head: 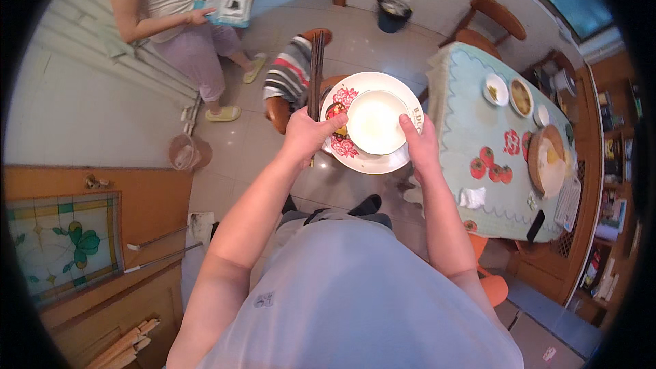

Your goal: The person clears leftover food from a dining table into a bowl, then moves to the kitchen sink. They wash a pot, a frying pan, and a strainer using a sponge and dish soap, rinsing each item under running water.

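Note:
My left hand grips the left rim of a white plate printed with red flowers. Pinned in the same hand is a bundle of dark chopsticks, pointing away from me. A white bowl sits on the plate, its inside showing no food. My right hand holds the plate's right side, with the thumb on the bowl's rim. The fingers under the plate are hidden.
A table with a pale green cloth stands at right, bearing dishes, a basket and a crumpled tissue. A chair with a striped cloth is ahead. Another person stands at upper left holding a package. A trash bin is beyond.

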A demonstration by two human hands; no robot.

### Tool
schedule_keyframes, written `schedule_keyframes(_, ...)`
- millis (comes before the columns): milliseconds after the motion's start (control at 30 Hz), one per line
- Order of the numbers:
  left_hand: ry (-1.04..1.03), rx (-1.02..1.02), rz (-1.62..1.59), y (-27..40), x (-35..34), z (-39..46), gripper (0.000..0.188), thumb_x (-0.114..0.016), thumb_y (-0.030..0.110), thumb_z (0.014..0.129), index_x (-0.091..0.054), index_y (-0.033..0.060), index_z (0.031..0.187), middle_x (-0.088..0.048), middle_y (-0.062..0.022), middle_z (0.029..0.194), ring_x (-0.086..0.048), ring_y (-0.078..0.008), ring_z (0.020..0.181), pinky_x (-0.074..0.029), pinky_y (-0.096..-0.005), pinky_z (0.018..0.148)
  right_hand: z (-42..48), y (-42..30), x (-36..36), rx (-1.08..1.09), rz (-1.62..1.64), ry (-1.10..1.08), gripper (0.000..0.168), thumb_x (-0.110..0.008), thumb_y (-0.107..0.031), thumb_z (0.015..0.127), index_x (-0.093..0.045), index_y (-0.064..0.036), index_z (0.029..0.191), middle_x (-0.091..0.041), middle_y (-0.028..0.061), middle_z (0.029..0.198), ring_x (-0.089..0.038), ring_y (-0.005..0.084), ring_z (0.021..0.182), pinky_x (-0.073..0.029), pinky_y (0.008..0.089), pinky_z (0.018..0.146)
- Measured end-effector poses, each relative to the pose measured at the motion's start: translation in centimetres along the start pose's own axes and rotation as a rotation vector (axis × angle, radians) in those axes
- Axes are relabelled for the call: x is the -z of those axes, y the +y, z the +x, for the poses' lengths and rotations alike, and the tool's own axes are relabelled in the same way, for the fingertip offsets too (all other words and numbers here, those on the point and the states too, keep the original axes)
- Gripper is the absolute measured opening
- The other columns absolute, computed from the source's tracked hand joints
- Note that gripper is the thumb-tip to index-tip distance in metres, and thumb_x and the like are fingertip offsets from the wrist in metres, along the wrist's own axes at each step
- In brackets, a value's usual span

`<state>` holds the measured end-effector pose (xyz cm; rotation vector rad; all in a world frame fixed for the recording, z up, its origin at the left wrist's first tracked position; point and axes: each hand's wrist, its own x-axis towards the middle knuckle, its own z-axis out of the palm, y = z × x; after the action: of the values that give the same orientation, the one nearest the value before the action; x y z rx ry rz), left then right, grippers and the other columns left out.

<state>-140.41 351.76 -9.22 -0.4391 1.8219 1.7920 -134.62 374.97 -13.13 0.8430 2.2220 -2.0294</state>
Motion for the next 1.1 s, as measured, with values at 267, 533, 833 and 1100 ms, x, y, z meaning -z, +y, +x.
schedule_keyframes(267,0.023,-0.065,-0.06,1.3,18.3,2.8,0.042,-0.083,0.018,0.08,-0.064,-0.0025,0.111,-0.071,-0.0116,0.101,-0.068,-0.0152,0.085,-0.057,-0.0314,0.074,-0.3,-2.8,-18.8,0.003,-0.08,-0.018,0.055,-0.07,-0.037,0.089,-0.056,0.002,0.126,-0.065,0.0148,0.116,-0.062,0.0226,0.106,-0.047,0.0355,0.093)
schedule_keyframes(533,0.055,-0.136,-0.075,2.8,30.7,7.5,0.041,-0.084,0.023,0.079,-0.066,-0.0044,0.103,-0.071,-0.0129,0.096,-0.069,-0.0158,0.083,-0.057,-0.0315,0.071,1.6,-6.2,-31.9,-0.058,-0.084,-0.104,0.063,-0.065,-0.043,0.093,-0.05,0.001,0.136,-0.06,0.015,0.126,-0.056,0.0215,0.116,-0.043,0.0353,0.1)
schedule_keyframes(833,0.103,-0.081,-0.009,8.8,40.1,20.1,0.036,-0.08,0.023,0.083,-0.068,-0.001,0.107,-0.071,-0.0093,0.094,-0.066,-0.0115,0.078,-0.053,-0.0285,0.068,13.3,-9.2,-44.3,-0.081,0.028,-0.14,0.059,-0.068,-0.035,0.092,-0.049,0.003,0.133,-0.061,0.0166,0.124,-0.058,0.0211,0.112,-0.045,0.0346,0.097)
schedule_keyframes(1100,0.301,-0.145,0.285,13.8,44.4,33.7,0.042,-0.084,0.031,0.078,-0.07,0.0,0.102,-0.07,-0.0058,0.084,-0.063,-0.0121,0.072,-0.05,-0.0292,0.064,27.1,-11.6,-50.8,0.055,-0.006,-0.14,0.057,-0.071,-0.035,0.09,-0.052,0.005,0.127,-0.063,0.0174,0.118,-0.061,0.023,0.106,-0.047,0.0337,0.093)
